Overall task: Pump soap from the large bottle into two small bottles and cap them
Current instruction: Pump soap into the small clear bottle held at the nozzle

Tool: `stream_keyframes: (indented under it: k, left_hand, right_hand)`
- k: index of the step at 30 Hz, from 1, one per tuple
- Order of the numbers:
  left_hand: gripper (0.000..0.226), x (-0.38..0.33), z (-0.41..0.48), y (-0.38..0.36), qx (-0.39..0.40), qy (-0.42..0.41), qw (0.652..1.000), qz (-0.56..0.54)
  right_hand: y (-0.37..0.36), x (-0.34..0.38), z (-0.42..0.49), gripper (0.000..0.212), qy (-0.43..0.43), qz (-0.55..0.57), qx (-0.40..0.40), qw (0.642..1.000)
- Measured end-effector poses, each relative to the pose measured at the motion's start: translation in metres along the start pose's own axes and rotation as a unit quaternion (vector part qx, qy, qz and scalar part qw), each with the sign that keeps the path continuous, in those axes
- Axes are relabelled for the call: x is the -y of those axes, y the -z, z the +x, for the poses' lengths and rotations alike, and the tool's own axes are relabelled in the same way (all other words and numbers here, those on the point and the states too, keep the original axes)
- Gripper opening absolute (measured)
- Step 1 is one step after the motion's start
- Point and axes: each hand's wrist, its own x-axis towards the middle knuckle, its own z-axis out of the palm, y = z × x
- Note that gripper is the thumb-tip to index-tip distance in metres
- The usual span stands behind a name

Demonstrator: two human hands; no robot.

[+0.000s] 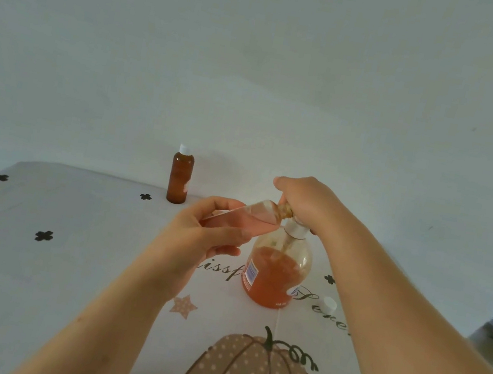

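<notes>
Filling is under way — left hand grips the second small bottle tilted at the spout, right hand clasps the pump of the large bottle mid-table — next probably steady presses, then the loose cap just right.

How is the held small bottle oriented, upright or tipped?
Tipped: the left hand holds the small bottle slanted, mouth at the pump.

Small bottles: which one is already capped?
The brown bottle standing at the far table edge, white cap on; the clear bottle tilted in the left hand is uncapped.
</notes>
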Motion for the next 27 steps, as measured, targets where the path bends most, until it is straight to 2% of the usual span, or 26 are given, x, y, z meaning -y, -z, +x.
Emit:
stream_keyframes:
  k: [3, 11, 18, 23, 27]
  left_hand:
    - [0.034, -0.003, -0.001, -0.002, -0.004, -0.004, 1.0, -0.009]
    - [0.042, -0.006, -0.005, -0.006, 0.015, -0.014, 1.0, -0.012]
    - [0.048, -0.006, -0.004, -0.004, 0.012, -0.01, 1.0, -0.007]
    - [0.034, -0.005, -0.003, -0.002, 0.003, -0.012, 1.0, -0.001]
    - [0.03, -0.002, 0.001, 0.0, -0.005, -0.009, 1.0, 0.014]
  right_hand:
    - [0.003, 0.006, -0.001, 0.02, -0.01, 0.013, -0.004, 1.0]
    - [0.015, 0.018, -0.001, 0.042, -0.037, -0.07, 0.014, 0.997]
    - [0.011, 0.016, 0.007, 0.036, -0.033, -0.061, 0.047, 0.996]
    - [0.007, 0.009, 0.005, 0.016, 0.059, -0.124, 0.027, 0.99]
    - [0.005, 0.008, 0.001, 0.016, 0.092, -0.17, 0.017, 0.981]
